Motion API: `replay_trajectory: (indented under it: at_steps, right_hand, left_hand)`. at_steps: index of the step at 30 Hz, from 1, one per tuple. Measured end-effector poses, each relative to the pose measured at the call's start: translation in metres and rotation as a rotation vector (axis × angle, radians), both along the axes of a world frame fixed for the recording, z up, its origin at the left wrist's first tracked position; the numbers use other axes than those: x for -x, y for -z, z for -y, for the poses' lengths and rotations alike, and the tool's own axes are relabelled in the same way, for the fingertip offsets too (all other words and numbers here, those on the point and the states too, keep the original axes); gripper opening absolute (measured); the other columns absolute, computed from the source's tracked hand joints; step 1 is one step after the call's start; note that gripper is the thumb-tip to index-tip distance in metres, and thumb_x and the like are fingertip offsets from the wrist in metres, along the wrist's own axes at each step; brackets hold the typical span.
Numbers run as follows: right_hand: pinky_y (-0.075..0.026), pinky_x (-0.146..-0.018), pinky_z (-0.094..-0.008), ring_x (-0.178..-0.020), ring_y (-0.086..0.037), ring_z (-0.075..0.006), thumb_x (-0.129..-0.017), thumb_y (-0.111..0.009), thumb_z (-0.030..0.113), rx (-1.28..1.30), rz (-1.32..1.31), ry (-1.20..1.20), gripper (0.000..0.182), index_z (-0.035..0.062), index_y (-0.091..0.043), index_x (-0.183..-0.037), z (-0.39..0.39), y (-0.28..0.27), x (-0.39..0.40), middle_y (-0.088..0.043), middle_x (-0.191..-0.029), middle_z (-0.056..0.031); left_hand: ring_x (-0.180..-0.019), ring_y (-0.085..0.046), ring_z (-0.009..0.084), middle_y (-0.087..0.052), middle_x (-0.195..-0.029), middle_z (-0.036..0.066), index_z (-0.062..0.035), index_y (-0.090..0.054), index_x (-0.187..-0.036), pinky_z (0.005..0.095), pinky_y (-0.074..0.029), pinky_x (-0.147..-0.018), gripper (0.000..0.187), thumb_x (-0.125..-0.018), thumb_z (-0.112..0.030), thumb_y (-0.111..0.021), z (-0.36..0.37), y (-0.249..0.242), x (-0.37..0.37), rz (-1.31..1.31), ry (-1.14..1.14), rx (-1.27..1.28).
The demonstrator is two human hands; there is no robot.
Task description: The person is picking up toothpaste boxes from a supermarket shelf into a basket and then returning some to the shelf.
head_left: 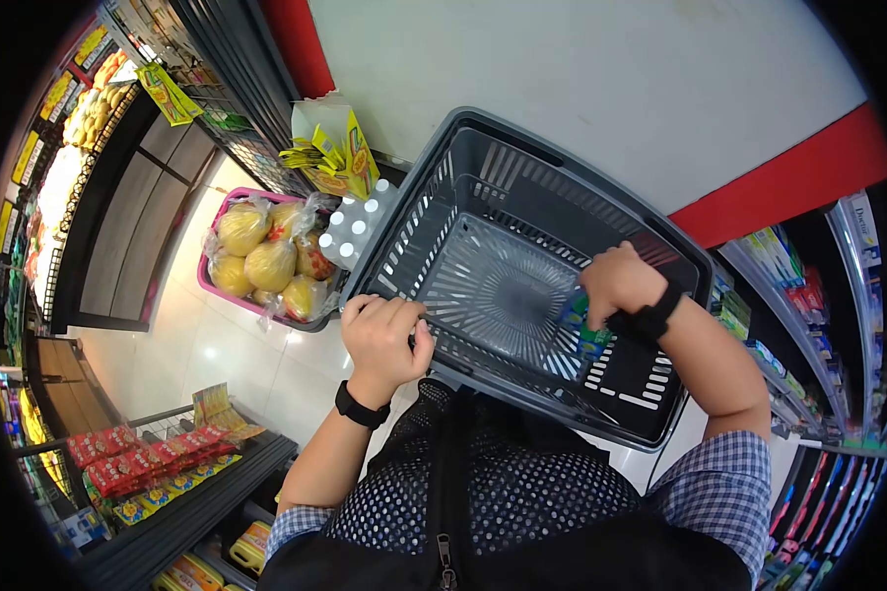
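A dark grey shopping basket (pixel 552 148) with slotted walls is right in front of me. My left hand (pixel 384 340) is closed around its near left rim, thumb on the inner side. Inside the basket, toward its right end, my right hand (pixel 621 284) reaches down with fingers wrapped on a green and blue package (pixel 591 341). The package is partly hidden under my fingers, and its kind does not show. Apart from it, I see only the slotted floor of the basket.
Left of the basket stand white-capped bottles (pixel 353 231) and a pink-rimmed basket (pixel 205 268) of bagged yellow fruit. Shelves of small boxes (pixel 793 286) run along the right. At lower left, a rack holds red snack packets (pixel 138 458). A white wall panel (pixel 601 59) rises ahead.
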State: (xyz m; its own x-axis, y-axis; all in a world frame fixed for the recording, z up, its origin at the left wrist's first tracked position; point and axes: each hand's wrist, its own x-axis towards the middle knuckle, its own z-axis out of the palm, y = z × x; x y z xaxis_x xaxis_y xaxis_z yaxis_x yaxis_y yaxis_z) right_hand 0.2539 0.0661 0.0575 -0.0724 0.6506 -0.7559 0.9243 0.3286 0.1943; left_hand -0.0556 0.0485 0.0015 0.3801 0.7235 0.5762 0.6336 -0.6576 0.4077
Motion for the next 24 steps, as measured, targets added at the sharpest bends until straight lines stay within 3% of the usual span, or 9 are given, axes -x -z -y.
replay_trajectory:
  at_steps: [4,7,8,12,13,17,20,21,24]
  right_hand:
    - [-0.041,-0.079,-0.0412,-0.085,-0.066,-0.0262,-0.049,-0.074,0.044,0.355,0.201,-0.006,0.052,0.0088,-0.074,-0.087,-0.021,0.051,0.025,-0.069,-0.085,-0.0093]
    - [-0.044,-0.076,-0.0442,-0.085,-0.066,-0.0299,-0.053,-0.071,0.047,0.213,0.057,-0.027,0.055,0.0097,-0.073,-0.094,-0.029,0.051,0.048,-0.07,-0.088,-0.0115]
    - [-0.044,-0.08,-0.0418,-0.085,-0.067,-0.0238,-0.056,-0.072,0.042,0.112,0.012,-0.014,0.047,0.0148,-0.074,-0.094,-0.028,0.05,0.056,-0.071,-0.089,-0.0049]
    - [-0.043,-0.086,-0.0445,-0.107,-0.058,-0.0326,-0.058,-0.073,0.043,-0.088,-0.119,0.024,0.059,0.0138,-0.068,-0.109,-0.037,0.08,0.081,-0.063,-0.112,-0.0129]
    - [-0.04,-0.092,-0.0465,-0.118,-0.048,-0.0378,-0.06,-0.074,0.041,-0.058,-0.132,0.069,0.068,0.0156,-0.06,-0.122,-0.04,0.087,0.087,-0.051,-0.127,-0.0163]
    - [-0.037,-0.095,-0.0522,-0.122,-0.042,-0.039,-0.065,-0.076,0.036,-0.228,-0.223,0.182,0.077,0.0218,-0.046,-0.134,-0.039,0.134,0.101,-0.038,-0.136,-0.0171]
    - [-0.036,-0.096,-0.0553,-0.12,-0.042,-0.041,-0.065,-0.078,0.036,-0.392,-0.471,0.251,0.082,0.0232,-0.041,-0.137,-0.016,0.157,0.086,-0.04,-0.134,-0.0171]
    - [-0.036,-0.095,-0.0585,-0.122,-0.041,-0.0434,-0.063,-0.081,0.036,-0.379,-0.516,0.283,0.096,0.0263,-0.029,-0.143,-0.005,0.154,0.08,-0.039,-0.133,-0.0186]
    - [-0.039,-0.093,-0.059,-0.119,-0.044,-0.0437,-0.06,-0.083,0.036,-0.391,-0.423,0.36,0.109,0.0292,-0.018,-0.147,0.037,0.136,0.062,-0.039,-0.132,-0.0199]
  left_hand:
    - [-0.058,-0.054,0.0221,-0.057,-0.063,0.003,-0.0088,-0.062,-0.07,0.0345,-0.039,-0.073,0.008,-0.066,-0.015,-0.058,-0.001,0.0,0.0,0.005,0.001,-0.024]
    - [-0.057,-0.053,0.0219,-0.057,-0.063,0.003,-0.0086,-0.061,-0.07,0.0344,-0.039,-0.072,0.008,-0.066,-0.015,-0.058,-0.001,0.004,0.0,0.017,0.0,-0.056]
    - [-0.057,-0.053,0.0219,-0.057,-0.063,0.003,-0.0086,-0.061,-0.07,0.0344,-0.039,-0.072,0.008,-0.066,-0.015,-0.058,-0.001,0.004,0.0,0.018,-0.007,-0.055]
    - [-0.058,-0.053,0.0221,-0.057,-0.063,0.003,-0.0086,-0.061,-0.07,0.0347,-0.039,-0.072,0.008,-0.066,-0.015,-0.058,0.0,0.002,0.0,0.021,-0.012,-0.033]
    - [-0.058,-0.054,0.0221,-0.057,-0.063,0.003,-0.0087,-0.06,-0.07,0.0348,-0.039,-0.073,0.007,-0.066,-0.015,-0.058,0.0,0.002,0.0,0.02,-0.012,-0.026]
    - [-0.059,-0.054,0.0221,-0.057,-0.063,0.003,-0.0087,-0.06,-0.07,0.0349,-0.038,-0.073,0.008,-0.066,-0.015,-0.058,0.0,0.001,0.001,0.024,-0.012,-0.027]
    - [-0.059,-0.054,0.0223,-0.057,-0.063,0.003,-0.0087,-0.06,-0.07,0.035,-0.038,-0.073,0.008,-0.066,-0.015,-0.058,0.0,0.001,0.002,0.014,-0.012,-0.027]
    - [-0.059,-0.054,0.0223,-0.057,-0.063,0.003,-0.009,-0.06,-0.07,0.035,-0.038,-0.073,0.008,-0.066,-0.015,-0.058,0.0,0.002,0.003,0.015,-0.014,-0.025]
    - [-0.06,-0.053,0.0238,-0.056,-0.063,0.004,-0.0091,-0.06,-0.07,0.0355,-0.039,-0.073,0.007,-0.066,-0.013,-0.056,-0.001,0.002,0.001,0.037,-0.013,-0.031]
